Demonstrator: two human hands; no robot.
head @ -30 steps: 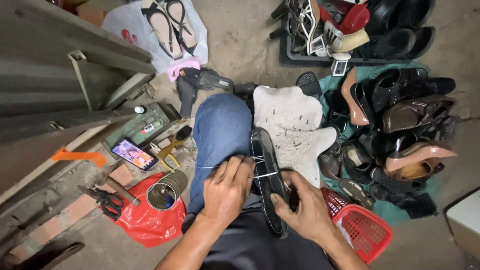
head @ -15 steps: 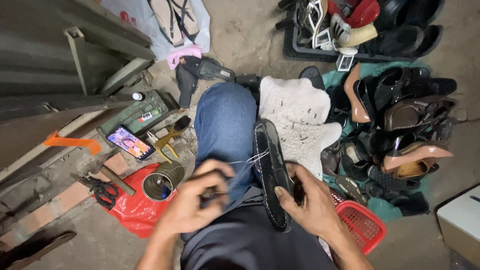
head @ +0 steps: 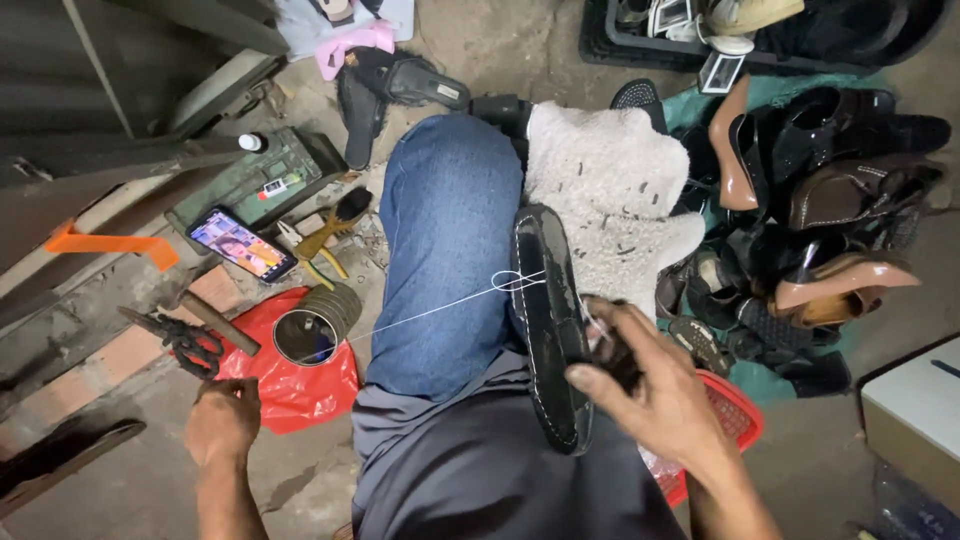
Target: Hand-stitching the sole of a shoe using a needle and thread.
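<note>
Black leather is what we have across our lap: a black shoe (head: pixel 548 320) lies sole-side up along the inner edge of our right thigh, propped against the denim knee (head: pixel 445 240) so its rim faces us and stays steady for stitching. Our right hand (head: pixel 655 395) rests on the shoe's right flank near its heel end, fingers (head: pixel 600 340) curled narrowly around the edge and pressing it in place; we cannot tell whether they also pinch a needle. A white thread (head: pixel 430 312) runs taut from a small loop on the shoe's rim, across the thigh, down toward our left hand (head: pixel 222 420), which is drawn well out over the floor with its fingers closed into a fist, seemingly gripping the thread's end to keep it tight. Just beside that hand lie a red plastic bag (head: pixel 290 390), a metal tin (head: pixel 312 328), pliers (head: pixel 180 340) and a phone (head: pixel 240 243). More shoes (head: pixel 820 200) are heaped on the floor's right side.
</note>
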